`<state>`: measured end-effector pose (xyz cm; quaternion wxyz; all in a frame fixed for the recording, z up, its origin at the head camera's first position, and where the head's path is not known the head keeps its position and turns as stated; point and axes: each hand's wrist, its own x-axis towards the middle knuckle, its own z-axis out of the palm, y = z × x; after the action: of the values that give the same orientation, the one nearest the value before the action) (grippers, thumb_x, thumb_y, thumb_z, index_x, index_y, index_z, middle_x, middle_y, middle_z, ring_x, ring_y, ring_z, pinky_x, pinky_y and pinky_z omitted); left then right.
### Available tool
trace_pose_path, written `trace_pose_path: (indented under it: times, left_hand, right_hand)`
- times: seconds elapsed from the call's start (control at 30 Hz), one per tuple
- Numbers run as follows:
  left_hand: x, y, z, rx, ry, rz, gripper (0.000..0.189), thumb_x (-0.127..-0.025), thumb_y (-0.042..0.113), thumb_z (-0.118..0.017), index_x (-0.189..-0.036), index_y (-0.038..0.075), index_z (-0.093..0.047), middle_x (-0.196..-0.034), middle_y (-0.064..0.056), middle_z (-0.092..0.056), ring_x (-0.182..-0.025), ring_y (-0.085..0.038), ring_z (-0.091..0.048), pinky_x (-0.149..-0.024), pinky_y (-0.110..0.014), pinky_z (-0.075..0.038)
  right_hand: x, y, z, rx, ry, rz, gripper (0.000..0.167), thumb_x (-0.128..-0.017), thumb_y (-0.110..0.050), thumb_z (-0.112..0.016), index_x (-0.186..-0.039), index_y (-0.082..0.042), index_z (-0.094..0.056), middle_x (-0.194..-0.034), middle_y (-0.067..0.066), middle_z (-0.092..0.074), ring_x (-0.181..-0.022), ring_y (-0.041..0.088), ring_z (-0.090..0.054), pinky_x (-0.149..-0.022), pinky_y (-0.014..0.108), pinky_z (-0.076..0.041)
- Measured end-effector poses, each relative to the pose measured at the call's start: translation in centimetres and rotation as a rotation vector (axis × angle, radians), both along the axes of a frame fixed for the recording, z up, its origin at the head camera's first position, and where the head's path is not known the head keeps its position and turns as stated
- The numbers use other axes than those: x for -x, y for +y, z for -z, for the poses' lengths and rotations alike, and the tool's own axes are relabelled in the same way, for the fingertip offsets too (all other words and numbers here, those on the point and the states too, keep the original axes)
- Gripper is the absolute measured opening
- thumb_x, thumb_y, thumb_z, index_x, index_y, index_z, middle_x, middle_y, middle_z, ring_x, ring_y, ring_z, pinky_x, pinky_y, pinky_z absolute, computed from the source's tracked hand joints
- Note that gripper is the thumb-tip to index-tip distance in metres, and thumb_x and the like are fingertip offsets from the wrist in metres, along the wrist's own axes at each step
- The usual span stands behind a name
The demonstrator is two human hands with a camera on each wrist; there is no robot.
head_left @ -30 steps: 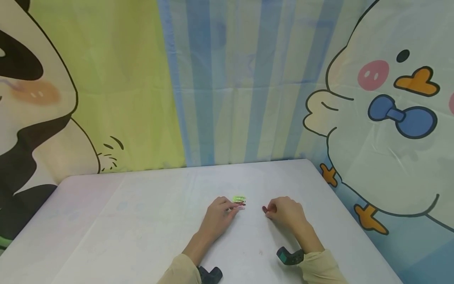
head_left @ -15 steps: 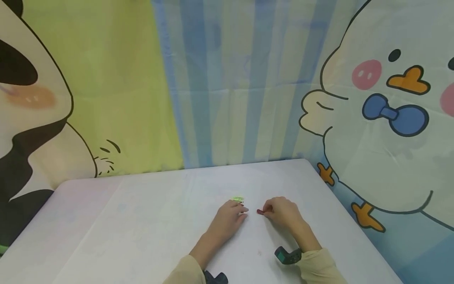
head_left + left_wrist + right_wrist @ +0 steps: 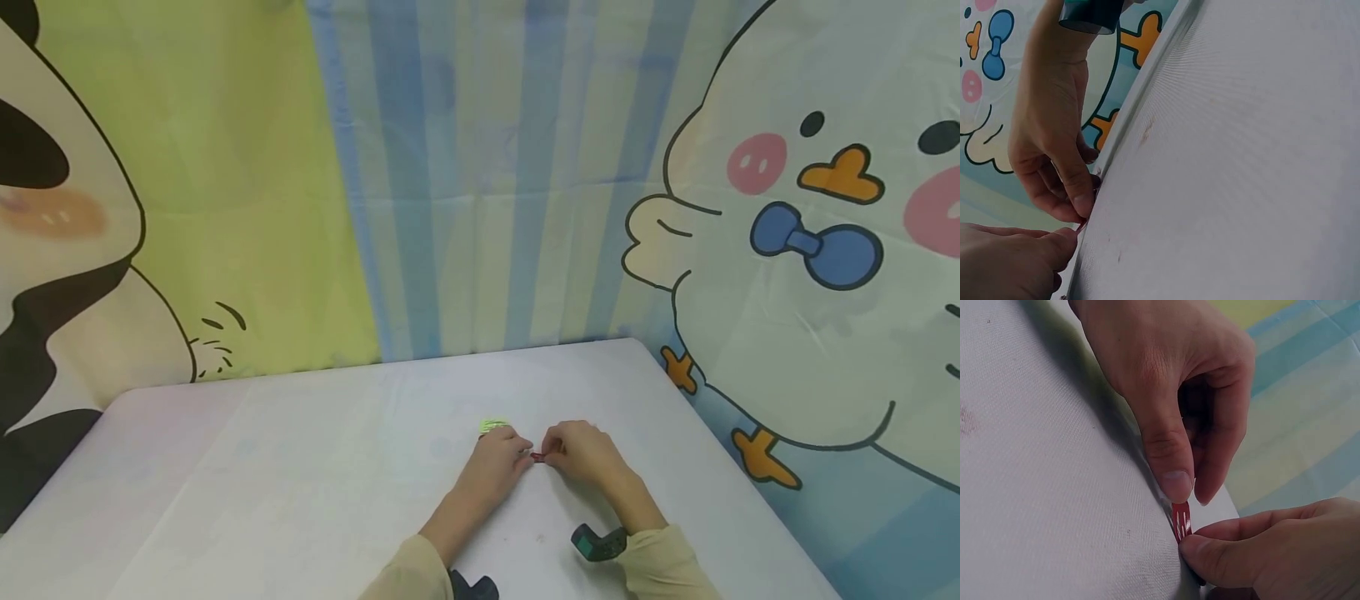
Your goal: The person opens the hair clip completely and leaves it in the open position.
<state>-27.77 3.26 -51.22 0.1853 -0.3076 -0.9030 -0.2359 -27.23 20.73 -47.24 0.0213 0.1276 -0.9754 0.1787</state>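
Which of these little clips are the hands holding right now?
The red clip, pinched by both the left hand and right hand; the green clips lie on the table beyond the left hand.

The left sleeve (image 3: 414,572), at the bottom centre of the head view, was pale beige, with a black, lobed device (image 3: 474,587) beside its cuff. Farther right, the right sleeve (image 3: 665,560) matched; its black, bent wrist unit (image 3: 598,545) bore a green patch. The left hand (image 3: 489,468) and right hand (image 3: 587,455) were bare.

Red clip (image 3: 1182,520) partly covered by left hand (image 3: 489,468) and right hand (image 3: 587,454). Green pieces (image 3: 493,424) toward table's (image 3: 300,467) far edge: too small to count. Near edge cut off.
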Motion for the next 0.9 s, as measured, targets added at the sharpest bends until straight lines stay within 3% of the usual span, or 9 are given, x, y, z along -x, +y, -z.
trace_pose_path:
  times: [0.23, 0.57, 0.7, 0.9]
  left_hand:
    - [0.0, -0.1, 0.1, 0.023, -0.057, 0.012, 0.012, -0.086, 0.022, -0.07, -0.096, 0.018, -0.075, -0.084, 0.008, -0.065, -0.082, -0.006, -0.059, -0.076, -0.021, -0.048]
    - [-0.4, -0.1, 0.3, -0.073, -0.096, 0.045, 0.01, -0.088, 0.022, -0.068, -0.093, 0.018, -0.075, -0.084, 0.009, -0.07, -0.081, -0.002, -0.063, -0.072, -0.017, -0.05]
    - [-0.6, -0.1, 0.3, -0.101, -0.115, 0.034, 0.009, -0.087, 0.019, -0.068, -0.093, 0.018, -0.075, -0.086, 0.009, -0.071, -0.083, -0.003, -0.064, -0.074, -0.018, -0.05]
    - [-0.6, -0.4, 0.3, -0.203, -0.145, -0.02, 0.008, -0.085, 0.019, -0.071, -0.091, 0.017, -0.075, -0.085, 0.009, -0.072, -0.079, -0.001, -0.062, -0.071, -0.02, -0.049]
  right_hand:
    - [0.2, -0.1, 0.2, 0.036, -0.011, -0.031, 0.014, -0.078, -0.012, -0.076, -0.074, -0.021, -0.065, -0.067, -0.014, -0.059, -0.062, 0.005, -0.049, -0.066, 0.033, -0.044]
    - [0.2, 0.0, 0.8, 0.08, -0.006, -0.079, 0.017, -0.079, -0.013, -0.076, -0.073, -0.02, -0.061, -0.064, -0.013, -0.056, -0.06, 0.004, -0.046, -0.058, 0.021, -0.038]
    - [0.3, 0.0, 1.0, 0.097, -0.015, -0.084, 0.018, -0.079, -0.013, -0.076, -0.073, -0.021, -0.061, -0.064, -0.013, -0.055, -0.061, 0.005, -0.046, -0.058, 0.021, -0.039]
    - [0.5, -0.2, 1.1, 0.101, -0.041, -0.026, 0.013, -0.082, -0.016, -0.074, -0.077, -0.023, -0.064, -0.071, -0.014, -0.059, -0.068, 0.005, -0.05, -0.067, 0.025, -0.043]
